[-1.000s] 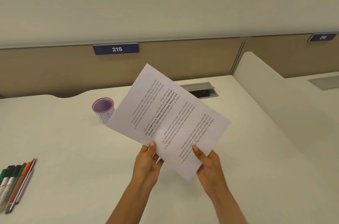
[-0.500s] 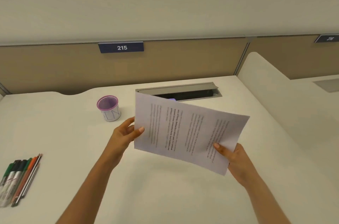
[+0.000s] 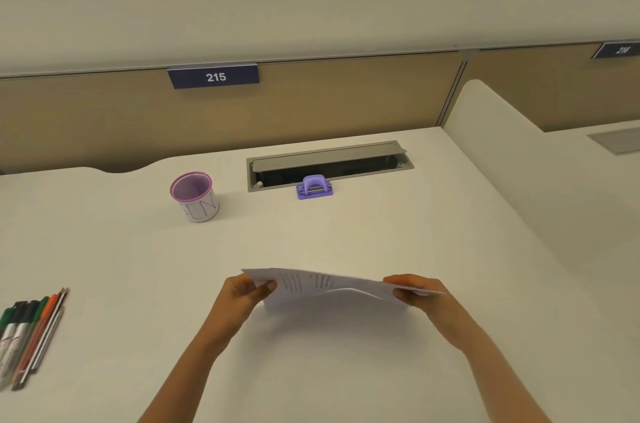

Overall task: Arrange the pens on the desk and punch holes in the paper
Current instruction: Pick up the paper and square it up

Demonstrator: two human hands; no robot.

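Observation:
I hold a printed sheet of paper [image 3: 332, 287] low over the white desk [image 3: 346, 232], almost edge-on to me and sagging in the middle. My left hand [image 3: 242, 294] pinches its left end and my right hand [image 3: 415, 291] pinches its right end. A small purple hole punch [image 3: 314, 187] stands farther back, at the front lip of the cable tray. Several pens and markers [image 3: 26, 332] lie side by side at the desk's left edge. An empty purple-rimmed pen cup [image 3: 194, 195] stands upright at the back left.
A grey cable tray [image 3: 329, 162] with its lid raised is sunk into the desk at the back. A tan partition [image 3: 311, 100] with a "215" label closes the back, and a white divider [image 3: 519, 162] rises on the right.
The sheet has dropped from upright in front of me to nearly flat, low over the desk, uncovering the hole punch. My left hand has taken hold of its left end.

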